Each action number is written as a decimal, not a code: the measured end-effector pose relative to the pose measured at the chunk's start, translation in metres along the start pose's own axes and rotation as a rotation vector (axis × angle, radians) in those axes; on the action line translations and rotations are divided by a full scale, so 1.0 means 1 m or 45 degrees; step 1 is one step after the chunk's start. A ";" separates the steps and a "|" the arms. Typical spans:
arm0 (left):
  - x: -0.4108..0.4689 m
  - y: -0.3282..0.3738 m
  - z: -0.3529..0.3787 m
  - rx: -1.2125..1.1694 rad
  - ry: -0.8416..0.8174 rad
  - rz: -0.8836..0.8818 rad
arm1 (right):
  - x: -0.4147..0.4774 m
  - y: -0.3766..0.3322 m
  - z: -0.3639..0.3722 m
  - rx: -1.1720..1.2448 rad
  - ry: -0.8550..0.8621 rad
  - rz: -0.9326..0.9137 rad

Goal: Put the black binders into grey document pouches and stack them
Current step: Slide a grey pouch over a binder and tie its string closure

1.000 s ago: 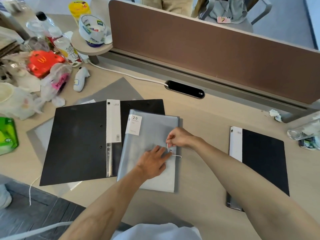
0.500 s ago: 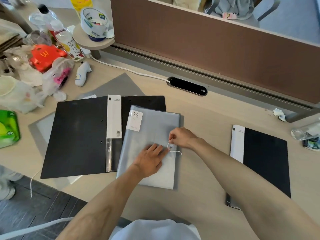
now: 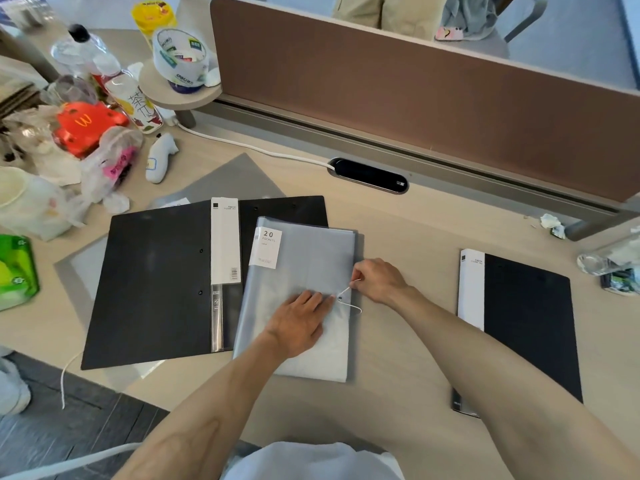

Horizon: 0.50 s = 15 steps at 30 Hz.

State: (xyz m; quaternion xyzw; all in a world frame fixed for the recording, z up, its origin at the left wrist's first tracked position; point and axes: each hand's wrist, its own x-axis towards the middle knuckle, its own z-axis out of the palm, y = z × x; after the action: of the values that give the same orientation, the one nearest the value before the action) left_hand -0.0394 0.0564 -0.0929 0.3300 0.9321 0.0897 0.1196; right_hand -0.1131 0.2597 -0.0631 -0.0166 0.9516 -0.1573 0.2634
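Note:
A grey document pouch (image 3: 304, 258) with a "20 pockets" label lies in the middle of the desk, partly over a black binder (image 3: 156, 282) that has a white spine label. My left hand (image 3: 299, 323) presses flat on the pouch beside its round button clasp (image 3: 340, 298). My right hand (image 3: 375, 277) pinches the thin white closure string (image 3: 349, 289) that runs to the clasp. A second black binder (image 3: 530, 323) lies at the right, partly under my right forearm. Another grey pouch (image 3: 239, 180) peeks out from beneath the left binder.
Clutter fills the back left: bottles, a red box (image 3: 86, 128), plastic bags, a green pack (image 3: 15, 271), tape rolls (image 3: 180, 58) on a small round stand. A brown divider panel (image 3: 415, 98) runs along the back, with a black cable port (image 3: 369, 175) and white cable.
My right hand has shifted slightly up and right with the string, drawing it away from the clasp. The left hand stays pressed on the pouch.

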 end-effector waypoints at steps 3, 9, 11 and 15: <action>0.002 0.000 -0.002 -0.010 -0.024 -0.020 | -0.002 0.001 -0.002 -0.042 0.001 -0.035; 0.002 0.003 -0.004 0.089 -0.063 -0.005 | -0.026 0.013 0.008 -0.152 -0.006 -0.225; 0.002 0.004 -0.005 0.115 -0.066 -0.006 | -0.037 0.017 0.015 -0.155 -0.001 -0.296; 0.005 0.005 -0.006 0.050 -0.139 -0.105 | -0.051 0.016 0.027 -0.145 0.049 -0.454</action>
State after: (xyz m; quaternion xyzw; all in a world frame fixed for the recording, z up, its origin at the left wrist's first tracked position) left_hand -0.0419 0.0627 -0.0864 0.2981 0.9385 0.0484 0.1676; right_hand -0.0544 0.2732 -0.0643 -0.1968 0.9459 -0.1476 0.2116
